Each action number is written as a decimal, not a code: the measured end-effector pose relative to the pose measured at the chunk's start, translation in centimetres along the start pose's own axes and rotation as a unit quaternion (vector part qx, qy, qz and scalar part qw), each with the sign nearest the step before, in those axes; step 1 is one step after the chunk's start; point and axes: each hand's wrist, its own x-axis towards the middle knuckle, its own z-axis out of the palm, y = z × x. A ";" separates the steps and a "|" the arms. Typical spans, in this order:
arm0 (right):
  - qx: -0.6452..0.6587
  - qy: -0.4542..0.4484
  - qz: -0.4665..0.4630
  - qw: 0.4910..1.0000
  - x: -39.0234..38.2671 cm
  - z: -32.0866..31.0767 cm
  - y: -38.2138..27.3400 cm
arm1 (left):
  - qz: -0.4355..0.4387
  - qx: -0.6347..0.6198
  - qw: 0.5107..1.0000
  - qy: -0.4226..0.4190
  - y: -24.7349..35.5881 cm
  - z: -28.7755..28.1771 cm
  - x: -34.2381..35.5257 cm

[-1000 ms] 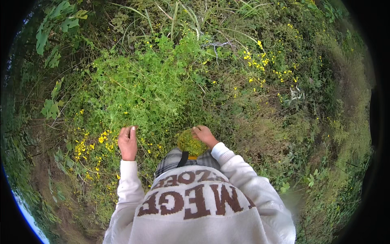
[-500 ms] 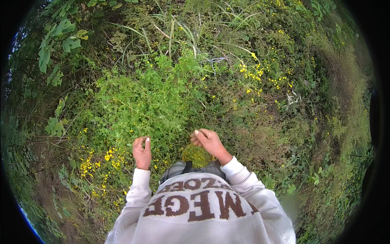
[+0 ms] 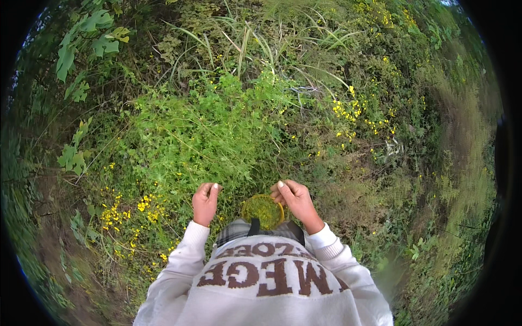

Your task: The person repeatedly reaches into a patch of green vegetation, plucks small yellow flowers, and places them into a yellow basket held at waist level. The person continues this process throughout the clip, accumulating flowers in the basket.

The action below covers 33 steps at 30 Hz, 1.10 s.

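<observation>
1. Checking the head view, we locate the yellow-rimmed container (image 3: 283,215) between our hands, in front of the plaid trousers (image 3: 230,232), filled with yellow-green plant matter (image 3: 261,209).
2. Our right hand (image 3: 297,202) is at the container's right rim, fingers curled; we cannot tell whether they grasp anything.
3. Our left hand (image 3: 205,205) is apart from the container, fingers curled near the leafy green plants (image 3: 190,136); any grasp is hidden.
4. We judge the step in hand to be handling plant matter at the container.
5. The next move likely calls for loosening the right fingers above the contents without tipping the rim.
</observation>
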 end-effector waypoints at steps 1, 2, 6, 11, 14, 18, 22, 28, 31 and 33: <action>-0.001 -0.002 0.007 1.000 0.0 0.2 0.1 | -0.020 -0.054 0.998 -0.008 0.7 0.2 1.8; -0.007 -0.004 0.012 1.000 -0.1 0.4 0.3 | 0.025 -0.038 0.999 -0.013 1.6 0.0 4.1; 0.006 -0.019 0.018 1.000 -0.7 1.4 1.4 | 0.090 -0.043 0.994 -0.044 6.1 2.8 16.2; 0.009 0.010 0.051 0.999 -2.7 1.9 2.7 | 0.082 0.076 0.987 -0.119 10.5 8.9 27.5; 0.056 0.034 0.087 0.994 -3.7 1.8 3.2 | 0.104 0.139 0.973 -0.152 11.5 11.6 30.3; 0.054 0.060 0.096 0.992 -4.2 1.6 3.7 | 0.093 0.164 0.961 -0.203 11.9 13.6 31.9; 0.058 0.060 0.090 0.992 -4.1 1.8 4.1 | 0.110 0.138 0.972 -0.155 10.9 13.8 32.6; 0.058 0.027 0.091 0.994 -3.3 2.5 4.1 | -0.017 -0.156 0.988 0.011 6.0 9.1 30.5; 0.058 0.005 0.091 0.994 -2.7 2.9 4.0 | -0.092 -0.299 0.947 0.078 2.8 5.6 27.7; 0.043 -0.014 0.088 0.995 -2.3 3.2 4.0 | -0.130 -0.317 0.934 0.101 0.7 2.9 25.5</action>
